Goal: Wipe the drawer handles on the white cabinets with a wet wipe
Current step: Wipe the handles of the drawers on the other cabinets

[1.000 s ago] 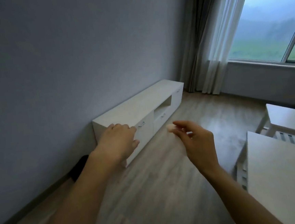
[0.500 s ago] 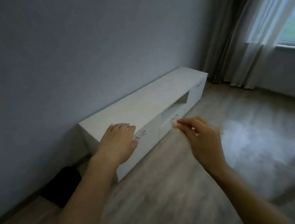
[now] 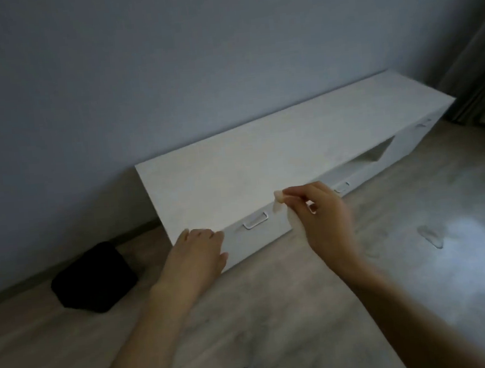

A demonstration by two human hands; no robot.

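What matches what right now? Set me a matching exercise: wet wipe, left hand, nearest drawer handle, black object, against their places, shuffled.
1 wet wipe
2 left hand
3 nearest drawer handle
4 black object

A on the floor beside the cabinet
B pinched by the right hand
C at the cabinet's near corner
D on the drawer front, between both hands

Pairs: 1-B, 2-C, 3-D, 4-A

A small, crumpled white wet wipe (image 3: pixel 278 202) hangs pinched in the fingertips of the right hand (image 3: pixel 323 220). Just below-left of the grip sits the nearest loop handle (image 3: pixel 255 221) on the white cabinet (image 3: pixel 263 164). A second handle (image 3: pixel 342 187) shows to the grip's right.
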